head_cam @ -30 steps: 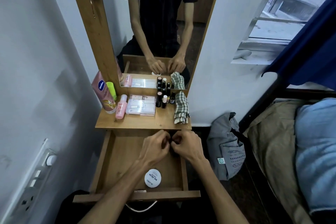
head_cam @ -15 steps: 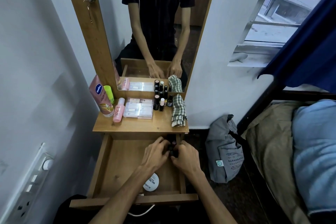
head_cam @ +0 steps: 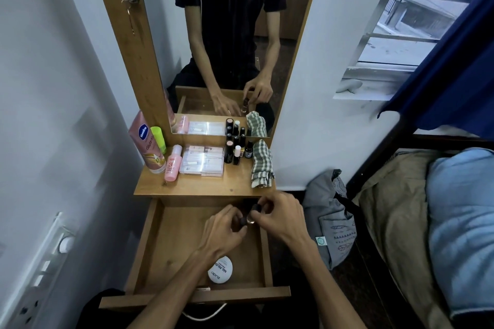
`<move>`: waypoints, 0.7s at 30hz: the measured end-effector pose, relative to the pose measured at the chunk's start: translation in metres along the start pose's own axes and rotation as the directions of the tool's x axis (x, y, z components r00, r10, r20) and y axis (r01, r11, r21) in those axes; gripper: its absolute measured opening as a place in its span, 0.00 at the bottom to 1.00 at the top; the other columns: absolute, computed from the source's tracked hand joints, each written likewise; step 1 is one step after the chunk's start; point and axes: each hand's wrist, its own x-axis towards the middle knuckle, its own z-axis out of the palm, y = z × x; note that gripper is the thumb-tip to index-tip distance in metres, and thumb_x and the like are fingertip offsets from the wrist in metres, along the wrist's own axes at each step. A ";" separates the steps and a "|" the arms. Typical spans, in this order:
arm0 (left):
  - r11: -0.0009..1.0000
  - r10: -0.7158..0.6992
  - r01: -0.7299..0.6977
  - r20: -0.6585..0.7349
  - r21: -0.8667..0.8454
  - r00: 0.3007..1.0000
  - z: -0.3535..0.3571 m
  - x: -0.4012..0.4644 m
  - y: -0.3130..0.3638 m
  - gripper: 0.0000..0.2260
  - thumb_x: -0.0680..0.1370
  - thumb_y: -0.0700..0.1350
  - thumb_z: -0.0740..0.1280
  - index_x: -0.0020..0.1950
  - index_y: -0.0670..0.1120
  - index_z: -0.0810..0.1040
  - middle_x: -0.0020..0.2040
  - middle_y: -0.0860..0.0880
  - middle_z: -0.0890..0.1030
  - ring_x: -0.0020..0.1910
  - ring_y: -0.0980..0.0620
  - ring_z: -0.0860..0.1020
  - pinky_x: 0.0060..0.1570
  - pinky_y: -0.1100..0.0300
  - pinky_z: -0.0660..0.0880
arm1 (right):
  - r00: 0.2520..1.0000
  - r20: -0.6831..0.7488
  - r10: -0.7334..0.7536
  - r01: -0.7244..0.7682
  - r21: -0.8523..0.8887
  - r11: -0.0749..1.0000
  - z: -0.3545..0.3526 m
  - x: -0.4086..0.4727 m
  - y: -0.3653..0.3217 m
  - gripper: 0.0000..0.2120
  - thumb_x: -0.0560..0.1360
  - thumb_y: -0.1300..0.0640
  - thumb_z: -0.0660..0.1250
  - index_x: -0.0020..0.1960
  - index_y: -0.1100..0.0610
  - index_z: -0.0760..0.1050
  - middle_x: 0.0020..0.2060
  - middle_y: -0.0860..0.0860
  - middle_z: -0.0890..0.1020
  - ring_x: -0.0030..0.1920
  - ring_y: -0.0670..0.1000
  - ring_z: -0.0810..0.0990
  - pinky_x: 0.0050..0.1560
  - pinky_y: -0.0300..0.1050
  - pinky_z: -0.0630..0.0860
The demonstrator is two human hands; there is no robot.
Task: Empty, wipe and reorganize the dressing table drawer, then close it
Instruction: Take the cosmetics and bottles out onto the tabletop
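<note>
The wooden drawer (head_cam: 149, 243) stands pulled open below the dressing table top (head_cam: 203, 187). Both hands are at its far right corner. My right hand (head_cam: 280, 215) pinches a small dark-capped bottle (head_cam: 255, 208) by its top. My left hand (head_cam: 224, 230) holds a second small dark bottle (head_cam: 244, 220) just beside it. A round white nail polish remover tub (head_cam: 220, 269) lies near the drawer's front. On the top sit a folded checked cloth (head_cam: 262, 163), a clear case (head_cam: 201, 160), several small bottles (head_cam: 235, 152), a pink bottle (head_cam: 173, 163) and a lotion tube (head_cam: 145, 141).
A mirror (head_cam: 235, 35) rises behind the table top and reflects my arms. A white wall with a switch panel (head_cam: 45, 270) is close on the left. A grey bag (head_cam: 328, 211) lies on the floor to the right, beside a bed (head_cam: 427, 222).
My hands have stayed at the drawer's far right corner and drawn slightly apart. The right hand has lifted, showing the small bottles between the fingers.
</note>
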 end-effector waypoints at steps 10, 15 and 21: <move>0.972 0.104 -0.158 -0.287 -0.174 0.952 -0.063 0.030 0.019 0.10 0.72 0.45 0.74 0.45 0.51 0.73 0.38 0.57 0.77 0.31 0.55 0.75 0.31 0.65 0.70 | 0.980 -0.147 -0.132 0.146 0.087 0.985 -0.036 0.067 -0.030 0.09 0.68 0.45 0.76 0.42 0.49 0.83 0.34 0.42 0.81 0.36 0.41 0.78 0.36 0.37 0.74; 0.980 0.083 -0.132 -0.301 -0.147 0.950 -0.081 0.076 0.032 0.08 0.72 0.49 0.73 0.47 0.52 0.75 0.41 0.57 0.79 0.36 0.58 0.76 0.36 0.64 0.73 | 0.986 -0.147 -0.075 0.083 0.048 0.995 -0.035 0.104 -0.037 0.07 0.69 0.48 0.75 0.43 0.51 0.84 0.34 0.44 0.82 0.37 0.45 0.80 0.39 0.41 0.76; 0.993 0.057 -0.081 -0.259 -0.082 0.964 -0.074 0.111 0.029 0.09 0.73 0.51 0.71 0.52 0.52 0.81 0.45 0.58 0.81 0.42 0.60 0.78 0.41 0.58 0.79 | 0.999 -0.019 -0.036 0.035 -0.041 0.999 -0.023 0.137 -0.040 0.05 0.70 0.52 0.74 0.42 0.53 0.85 0.35 0.48 0.83 0.39 0.51 0.81 0.42 0.49 0.81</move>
